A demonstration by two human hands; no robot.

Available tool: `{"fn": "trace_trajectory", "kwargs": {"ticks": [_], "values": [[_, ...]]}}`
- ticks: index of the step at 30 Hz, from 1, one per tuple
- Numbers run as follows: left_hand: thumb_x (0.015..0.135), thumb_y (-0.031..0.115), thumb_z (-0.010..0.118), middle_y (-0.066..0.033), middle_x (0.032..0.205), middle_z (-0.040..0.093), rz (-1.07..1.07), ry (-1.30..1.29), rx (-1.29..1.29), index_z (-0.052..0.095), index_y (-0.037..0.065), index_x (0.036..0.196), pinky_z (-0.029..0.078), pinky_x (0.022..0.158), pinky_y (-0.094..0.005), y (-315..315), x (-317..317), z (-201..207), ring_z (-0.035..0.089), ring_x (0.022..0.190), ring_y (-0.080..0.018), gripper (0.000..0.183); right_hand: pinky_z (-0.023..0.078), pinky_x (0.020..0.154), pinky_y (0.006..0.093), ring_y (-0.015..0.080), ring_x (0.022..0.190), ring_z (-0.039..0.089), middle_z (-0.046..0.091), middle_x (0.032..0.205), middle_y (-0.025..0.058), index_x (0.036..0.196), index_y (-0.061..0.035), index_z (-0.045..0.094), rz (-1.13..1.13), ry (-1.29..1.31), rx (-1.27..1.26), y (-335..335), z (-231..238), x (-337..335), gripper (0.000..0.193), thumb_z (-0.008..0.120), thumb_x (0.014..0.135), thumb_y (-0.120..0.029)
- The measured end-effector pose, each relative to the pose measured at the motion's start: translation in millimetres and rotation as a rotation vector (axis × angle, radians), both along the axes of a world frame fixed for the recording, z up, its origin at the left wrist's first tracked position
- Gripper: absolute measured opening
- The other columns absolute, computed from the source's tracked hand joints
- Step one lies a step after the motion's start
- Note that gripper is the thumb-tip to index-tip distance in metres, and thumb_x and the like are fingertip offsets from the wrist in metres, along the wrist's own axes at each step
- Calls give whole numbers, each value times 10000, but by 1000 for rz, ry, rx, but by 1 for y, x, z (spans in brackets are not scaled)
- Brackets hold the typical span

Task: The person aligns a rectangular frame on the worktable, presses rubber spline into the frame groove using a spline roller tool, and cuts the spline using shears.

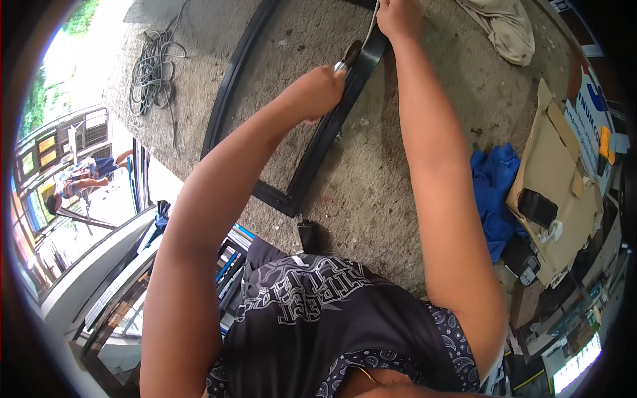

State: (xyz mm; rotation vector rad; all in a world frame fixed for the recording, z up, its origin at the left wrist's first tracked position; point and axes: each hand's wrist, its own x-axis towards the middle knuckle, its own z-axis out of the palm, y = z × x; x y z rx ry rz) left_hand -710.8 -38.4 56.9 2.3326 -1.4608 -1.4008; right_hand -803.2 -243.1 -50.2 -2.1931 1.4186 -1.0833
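A black rectangular frame (312,162) lies flat on the concrete floor (371,192). My left hand (318,93) is closed around a metal hand tool (346,58) whose tip rests on the frame's right bar. My right hand (398,18) presses down on that same bar farther up, near the top edge of the view, with a thin pale strip running up from under its fingers. Both arms reach forward from the lower edge.
A coil of grey cable (154,69) lies at the upper left. A beige cloth (507,30) sits upper right. A blue cloth (494,186) and flattened cardboard (554,192) with a dark phone lie at right. Metal framed panels (126,285) lean at lower left.
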Motion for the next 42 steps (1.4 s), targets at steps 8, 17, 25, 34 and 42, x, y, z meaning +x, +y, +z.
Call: {"fn": "trace_trajectory", "kwargs": {"ticks": [8, 17, 25, 34, 42], "values": [[1084, 322, 311, -255, 673, 619, -66, -38, -149, 534, -142, 1011, 553, 472, -457, -28, -6, -2, 654, 496, -356, 521, 504, 818, 503, 386, 929, 652, 696, 939, 168, 962, -76, 653, -11, -78, 33, -4, -8, 0, 171, 575, 956, -228], [1085, 228, 293, -268, 826, 678, -207, -142, -91, 632, -76, 1118, 574, 607, -513, -55, -11, -2, 693, 660, -402, 457, 503, 827, 504, 410, 960, 649, 700, 973, 186, 1000, -94, 656, -13, -213, 139, -9, -15, -8, 216, 496, 1009, -240], [1088, 348, 301, -241, 752, 668, -201, -187, -296, 657, -90, 983, 538, 521, -534, -58, -8, -4, 680, 611, -371, 574, 508, 850, 474, 393, 971, 662, 700, 979, 180, 1006, -104, 654, 131, -202, 317, -22, -2, -16, 185, 516, 995, -227], [1078, 355, 342, -255, 709, 666, 44, -96, -86, 613, -109, 1022, 544, 481, -498, -62, -15, -2, 662, 533, -373, 540, 536, 770, 366, 247, 825, 690, 716, 884, 72, 1001, -137, 736, 212, -232, 286, -31, -15, -30, 233, 589, 995, -319], [1073, 360, 353, -267, 752, 680, 47, -128, -91, 632, -110, 1027, 559, 540, -491, -65, -13, 3, 685, 583, -401, 548, 531, 852, 379, 276, 969, 695, 738, 987, 101, 1046, -73, 721, 183, -388, 44, 1, -5, -24, 183, 632, 949, -201]]}}
